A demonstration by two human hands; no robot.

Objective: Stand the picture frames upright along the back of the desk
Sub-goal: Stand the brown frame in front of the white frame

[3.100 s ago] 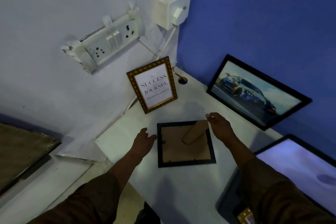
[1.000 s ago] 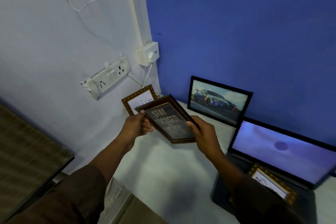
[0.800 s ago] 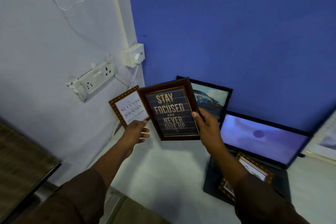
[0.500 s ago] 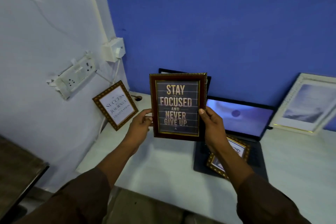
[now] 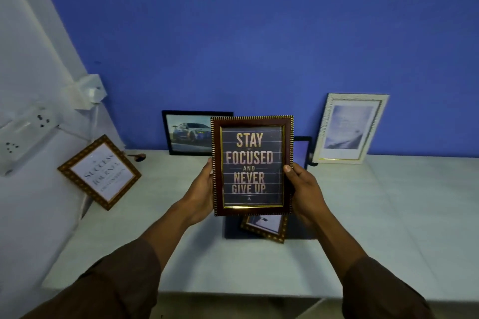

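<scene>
I hold a brown frame reading "Stay focused and never give up" [image 5: 251,166] upright in the air above the white desk [image 5: 388,228], its front facing me. My left hand [image 5: 201,190] grips its left edge and my right hand [image 5: 304,189] grips its right edge. Behind it a black car-picture frame [image 5: 189,133] stands against the blue wall. A gold-edged "Success" frame [image 5: 99,172] leans on the left white wall. A white frame [image 5: 350,128] stands at the back right. A small gold frame [image 5: 267,228] lies flat below the held one.
A laptop [image 5: 302,149] stands behind the held frame, mostly hidden; the small gold frame lies on its dark base. A socket strip [image 5: 23,134] and a switch box [image 5: 89,90] with a cable are on the left wall. The desk's front edge runs near my forearms.
Both hands lifted the brown frame, turned it upright to face me and carried it rightward to the desk's middle. My view swung right, showing the white frame.
</scene>
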